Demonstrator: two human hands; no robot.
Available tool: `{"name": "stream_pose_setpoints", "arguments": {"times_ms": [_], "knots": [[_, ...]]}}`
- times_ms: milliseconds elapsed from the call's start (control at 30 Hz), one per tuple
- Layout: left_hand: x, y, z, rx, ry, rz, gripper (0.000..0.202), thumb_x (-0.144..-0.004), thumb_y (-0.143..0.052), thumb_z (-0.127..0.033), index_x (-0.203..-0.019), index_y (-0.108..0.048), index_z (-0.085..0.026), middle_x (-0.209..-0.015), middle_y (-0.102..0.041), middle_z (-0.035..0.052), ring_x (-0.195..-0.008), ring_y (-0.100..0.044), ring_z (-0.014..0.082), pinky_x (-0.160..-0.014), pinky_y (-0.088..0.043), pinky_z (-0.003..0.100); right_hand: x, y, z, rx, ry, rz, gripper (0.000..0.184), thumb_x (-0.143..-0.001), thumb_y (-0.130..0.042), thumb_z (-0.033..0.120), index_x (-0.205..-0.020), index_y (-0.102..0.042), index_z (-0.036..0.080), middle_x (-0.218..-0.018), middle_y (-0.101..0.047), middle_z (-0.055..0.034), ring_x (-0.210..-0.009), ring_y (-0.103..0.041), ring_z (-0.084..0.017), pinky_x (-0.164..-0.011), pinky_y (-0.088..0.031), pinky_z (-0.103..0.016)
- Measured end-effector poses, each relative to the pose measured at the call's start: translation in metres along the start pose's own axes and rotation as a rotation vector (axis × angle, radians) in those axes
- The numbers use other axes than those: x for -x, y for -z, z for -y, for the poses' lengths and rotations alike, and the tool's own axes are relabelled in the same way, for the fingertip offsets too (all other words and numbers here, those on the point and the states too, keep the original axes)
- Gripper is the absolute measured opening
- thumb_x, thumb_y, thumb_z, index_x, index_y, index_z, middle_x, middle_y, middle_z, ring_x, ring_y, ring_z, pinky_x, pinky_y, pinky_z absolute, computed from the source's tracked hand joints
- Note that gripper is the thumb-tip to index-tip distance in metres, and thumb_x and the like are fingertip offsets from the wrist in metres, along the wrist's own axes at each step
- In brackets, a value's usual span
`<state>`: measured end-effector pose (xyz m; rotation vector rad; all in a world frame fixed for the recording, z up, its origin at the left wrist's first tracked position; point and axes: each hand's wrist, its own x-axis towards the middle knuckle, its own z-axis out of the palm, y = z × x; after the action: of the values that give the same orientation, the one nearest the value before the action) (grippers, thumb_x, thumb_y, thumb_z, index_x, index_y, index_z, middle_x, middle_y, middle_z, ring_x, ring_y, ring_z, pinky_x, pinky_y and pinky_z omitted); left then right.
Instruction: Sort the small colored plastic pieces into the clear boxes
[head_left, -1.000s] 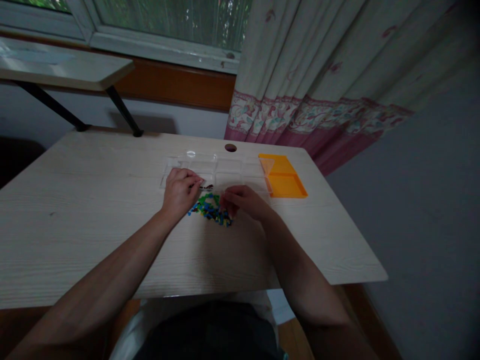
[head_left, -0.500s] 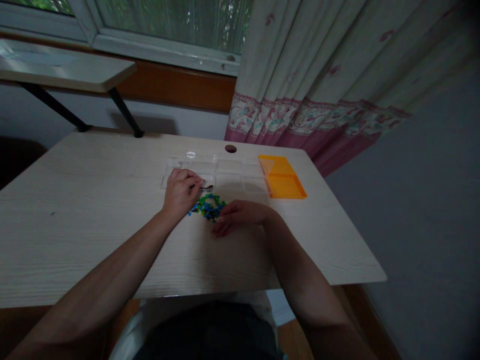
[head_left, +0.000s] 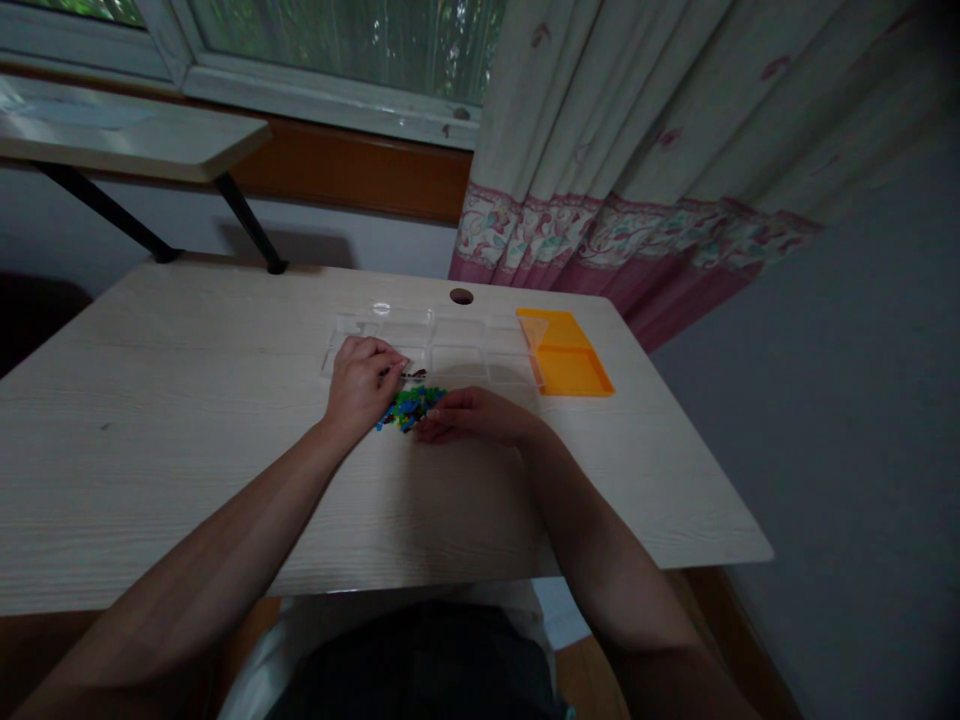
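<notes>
A heap of small blue, green, yellow and dark plastic pieces [head_left: 411, 405] lies on the table between my hands. Behind it is a clear compartment box [head_left: 459, 362], with a few dark reddish pieces [head_left: 416, 375] in a front compartment on the left. My left hand [head_left: 361, 380] rests over the box's front-left corner, thumb and forefinger pinched together; what they grip is too small to tell. At the heap's right edge, my right hand [head_left: 474, 412] has its fingers curled in against the pieces. Anything between those fingertips is hidden.
An orange tray [head_left: 574, 372] touches the box's right end. Behind the box, a round cable hole [head_left: 461, 297] pierces the wooden table [head_left: 225, 450]. A raised shelf [head_left: 150, 130] on black legs stands at the back left. A curtain [head_left: 600, 200] hangs behind the right corner.
My right hand has moved left and slightly away from me, into the heap's right side. The heap looks more bunched together. My left hand stays in place.
</notes>
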<state>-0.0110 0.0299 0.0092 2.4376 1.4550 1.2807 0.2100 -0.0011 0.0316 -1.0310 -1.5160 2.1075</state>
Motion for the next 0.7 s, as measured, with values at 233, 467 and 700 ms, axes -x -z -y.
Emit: {"name": "stream_pose_setpoints", "arguments": {"times_ms": [233, 467, 700], "knots": [[0.001, 0.0, -0.001, -0.001, 0.005, -0.004, 0.019, -0.092, -0.057, -0.03, -0.088, -0.074, -0.021, -0.092, -0.066, 0.0055, -0.094, -0.053, 0.0234, -0.088, -0.044, 0.042, -0.001, 0.002, -0.001, -0.019, 0.021, -0.015, 0.041, -0.078, -0.075, 0.045, -0.101, -0.073, 0.011, -0.102, -0.075, -0.0111, -0.094, -0.071, -0.016, -0.091, -0.056, -0.031], [0.001, -0.001, 0.001, -0.001, 0.017, 0.01, 0.019, -0.092, -0.057, -0.029, -0.089, -0.074, -0.021, -0.093, -0.066, 0.0055, -0.095, -0.052, 0.0231, -0.089, -0.043, 0.042, 0.005, -0.003, 0.006, 0.065, -0.031, 0.281, 0.04, -0.077, -0.075, 0.045, -0.106, -0.074, 0.018, -0.119, -0.07, -0.0084, -0.113, -0.064, -0.018, -0.102, -0.048, -0.032], [0.002, -0.002, 0.001, 0.002, 0.019, 0.006, 0.018, -0.093, -0.057, -0.029, -0.088, -0.074, -0.021, -0.092, -0.066, 0.0051, -0.094, -0.053, 0.0228, -0.089, -0.043, 0.042, -0.005, -0.019, 0.0, 0.045, 0.052, 0.37, 0.038, -0.076, -0.078, 0.042, -0.107, -0.074, 0.021, -0.137, -0.059, -0.0082, -0.131, -0.051, -0.021, -0.11, -0.039, -0.034]]}}
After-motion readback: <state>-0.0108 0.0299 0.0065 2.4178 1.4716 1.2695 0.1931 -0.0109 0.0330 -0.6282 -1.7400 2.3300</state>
